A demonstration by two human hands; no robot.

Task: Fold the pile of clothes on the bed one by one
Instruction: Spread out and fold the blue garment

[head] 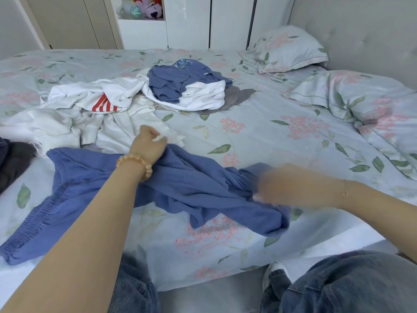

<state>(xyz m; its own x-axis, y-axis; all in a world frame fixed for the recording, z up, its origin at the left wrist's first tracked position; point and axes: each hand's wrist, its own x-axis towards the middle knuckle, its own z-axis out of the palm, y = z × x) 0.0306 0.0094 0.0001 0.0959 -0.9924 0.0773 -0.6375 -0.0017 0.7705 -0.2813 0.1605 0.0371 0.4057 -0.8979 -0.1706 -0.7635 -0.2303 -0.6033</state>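
Observation:
A crumpled blue garment [180, 186] with gathered elastic edges lies across the near part of the bed [259, 136]. My left hand [147, 144], a bead bracelet on its wrist, pinches the garment's upper edge. My right hand [277, 184] is blurred with motion at the garment's right end, and its grip is not clear. Behind them a pile of clothes [126, 102] spreads over the bed: white pieces, one with red stripes [103, 105], and a blue top [182, 80] on white and grey ones.
Dark clothes [13, 159] lie at the left edge. Two floral pillows [291, 48] and a bunched quilt [370, 105] sit at the right by the padded headboard. Wardrobe doors and a shelf with soft toys [144, 7] stand behind. My knees in jeans press against the bed's near edge.

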